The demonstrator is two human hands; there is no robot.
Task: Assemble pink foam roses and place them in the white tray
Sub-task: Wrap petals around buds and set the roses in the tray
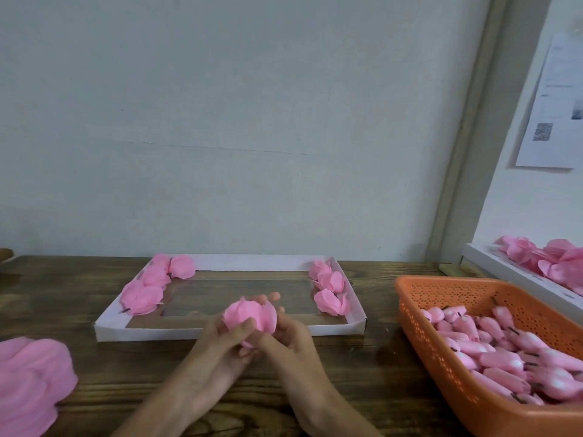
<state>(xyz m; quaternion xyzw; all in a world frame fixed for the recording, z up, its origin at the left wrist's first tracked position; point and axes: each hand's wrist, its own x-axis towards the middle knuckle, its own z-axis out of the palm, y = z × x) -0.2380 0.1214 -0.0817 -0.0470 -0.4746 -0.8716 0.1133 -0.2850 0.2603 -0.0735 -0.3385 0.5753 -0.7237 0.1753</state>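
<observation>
Dark wooden table (pixel 347 389) runs under your arms, with a pale wall behind it. Both your forearms rise from 6 o'clock and meet at the middle of the table.

Your left hand (pixel 217 348) cups the pink foam rose (pixel 249 315) from the 9 o'clock side, its thumb curled across the front petals. Your right hand (pixel 291 339) closes in from 3 o'clock, its fingers bent and its thumb pinching the base of the rose. Fingertips (pixel 275 296) show past the top of the bloom; you cannot tell which hand they belong to. The rose sits between both hands, just in front of the near wall of the white tray (pixel 142 334).

That tray lies at 12 o'clock. Finished roses (pixel 151 285) are bunched at its 9 o'clock end, and three more roses (pixel 331 291) line its 3 o'clock end.

At 3 o'clock an orange basket (pixel 416 310) holds pink buds (pixel 504 345) with dark stems. At 8 o'clock lies a heap of pink petals (pixel 28 383). At 2 o'clock a second white tray (pixel 511 275) carries more pink blooms (pixel 549 260).

On the side wall at 1 o'clock hangs a printed sheet (pixel 555 105) with a square code-like patch; its writing is too blurred to read.
</observation>
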